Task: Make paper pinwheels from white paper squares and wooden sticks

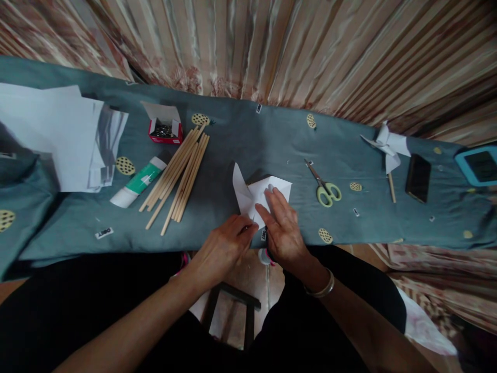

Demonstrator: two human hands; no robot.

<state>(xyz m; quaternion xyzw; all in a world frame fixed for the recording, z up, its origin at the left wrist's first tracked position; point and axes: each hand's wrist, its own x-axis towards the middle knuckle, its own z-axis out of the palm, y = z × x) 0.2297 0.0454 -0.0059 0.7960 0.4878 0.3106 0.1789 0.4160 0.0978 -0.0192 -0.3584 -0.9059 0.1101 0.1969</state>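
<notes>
Paper: a white folded paper [259, 196] is laid on the teal cloth [248, 150] covering the desk, near the near edge, about the middle of the scene; one flap is raised at its left.
Left hand [223, 247]: it is placed at the near left corner of the folded paper; the fingers [245, 226] are curled and the corner appears to be pinched between them.
Right hand [282, 225]: it is laid flat on the folded paper, the fingers stretched out and pressed down on it, gripping nothing; a bracelet [322, 290] is worn at the wrist.
Sticks: a bundle of wooden sticks [179, 176] is spread on the cloth, left of the paper.
Glue: a green and white tube [137, 182] is laid just left of the sticks.
Box: a small red box [165, 127] with its lid open is set at the far end of the sticks.
Sheets: loose white sheets [58, 137] are piled at the far left.
Scissors: green-handled scissors [324, 184] are laid right of the paper, apart from it.
Pinwheel: a white paper pinwheel [388, 147] on a stick is seen farther right, beside a dark phone [418, 177].
</notes>
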